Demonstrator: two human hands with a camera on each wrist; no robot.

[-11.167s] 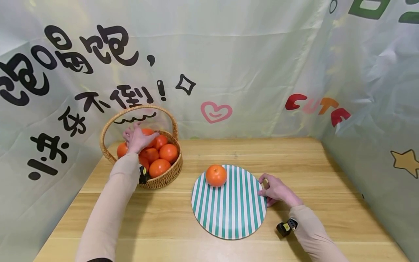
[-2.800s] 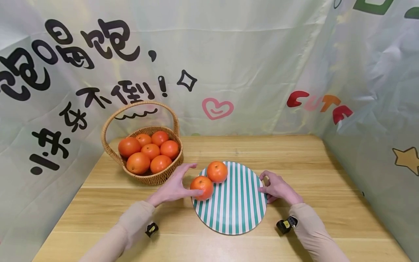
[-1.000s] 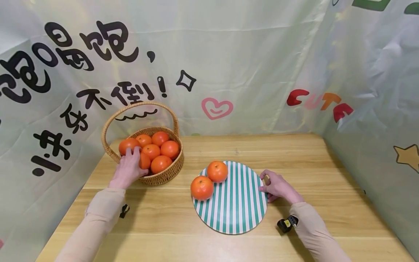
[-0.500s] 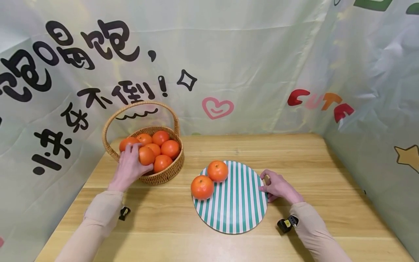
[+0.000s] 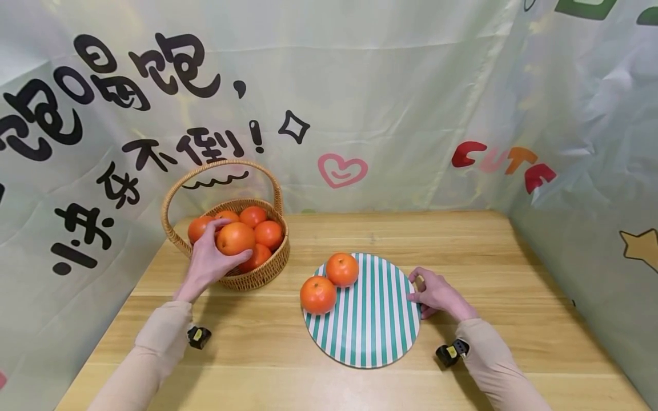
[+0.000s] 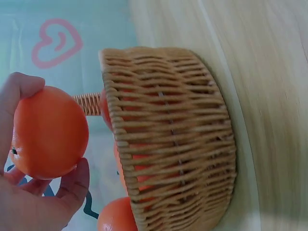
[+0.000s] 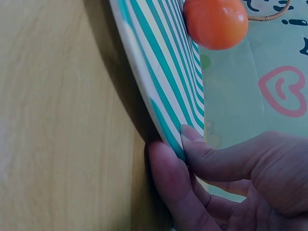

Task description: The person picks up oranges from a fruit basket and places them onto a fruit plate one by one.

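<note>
My left hand (image 5: 208,258) grips an orange (image 5: 236,239) between thumb and fingers, just above the front of the wicker basket (image 5: 259,276). In the left wrist view the held orange (image 6: 50,132) stands apart from the basket wall (image 6: 173,130). Other oranges fill the basket, partly hidden by my hand. On the left part of a round green-and-white striped plate (image 5: 371,325) sit two oranges, a rear one (image 5: 341,269) and a front one (image 5: 318,295). My right hand (image 5: 438,294) pinches the plate's right rim; the right wrist view shows the thumb (image 7: 207,156) on top and a finger underneath.
The basket's tall arched handle (image 5: 221,162) rises over the fruit. Both things stand on a wooden table (image 5: 288,354), with a printed cloth (image 5: 401,114) hanging behind it and along the sides. Small black cameras (image 5: 199,337) are strapped to the wrists.
A second orange was set on the plate by my left hand, which then went back to the basket. It now lifts another orange slightly up and rightwards. The right hand stays on the rim.
</note>
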